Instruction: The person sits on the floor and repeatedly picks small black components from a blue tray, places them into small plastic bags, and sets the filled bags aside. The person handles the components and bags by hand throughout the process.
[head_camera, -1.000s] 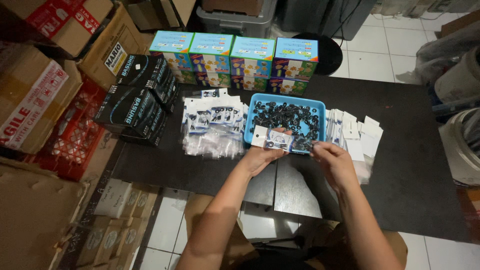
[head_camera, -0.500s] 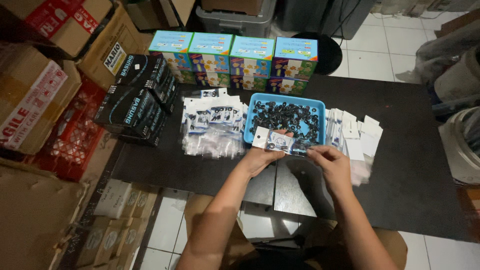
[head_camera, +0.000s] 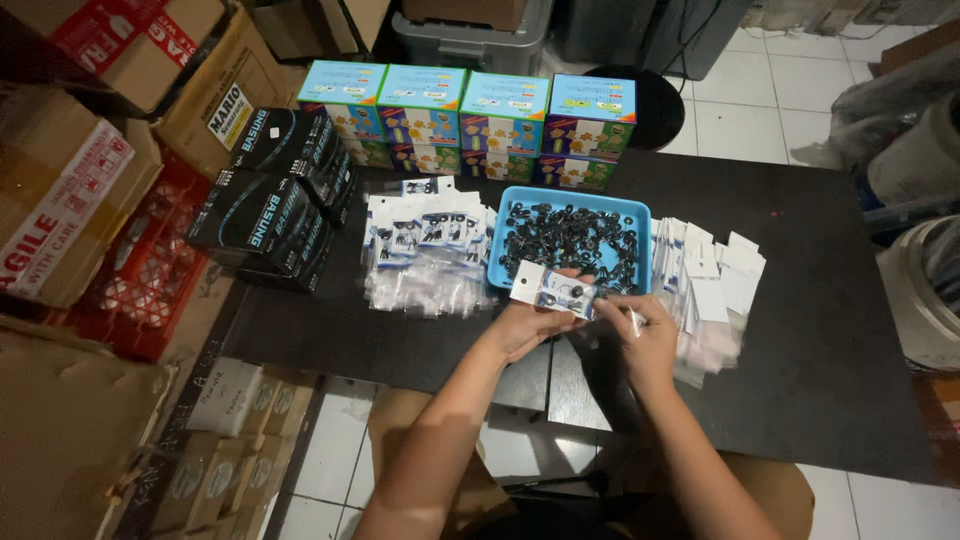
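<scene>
Just below the middle of the frame, the left hand (head_camera: 525, 325) pinches a small clear packet with a white header card (head_camera: 553, 291), holding it tilted just above the tabletop (head_camera: 820, 330) with dark little parts showing through the plastic. The right hand (head_camera: 645, 340) sits close beside it to the right, fingers curled at the packet's right end; whether it grips the packet or something tiny of its own cannot be told, since that spot is blurred. Directly above the hands, touching distance from the packet, lies a blue tray (head_camera: 520, 205) filled with small black parts (head_camera: 570, 235). Left of the tray a heap of filled packets (head_camera: 425, 250) spreads over the dark surface; right of it a stack of empty white-headed packets (head_camera: 710, 280) fans out. Along the upper edge stand four colourful boxes (head_camera: 470, 125) in a row, and at the upper left black cartons (head_camera: 270, 195) are stacked, with brown cardboard boxes (head_camera: 70, 190) beyond them.
</scene>
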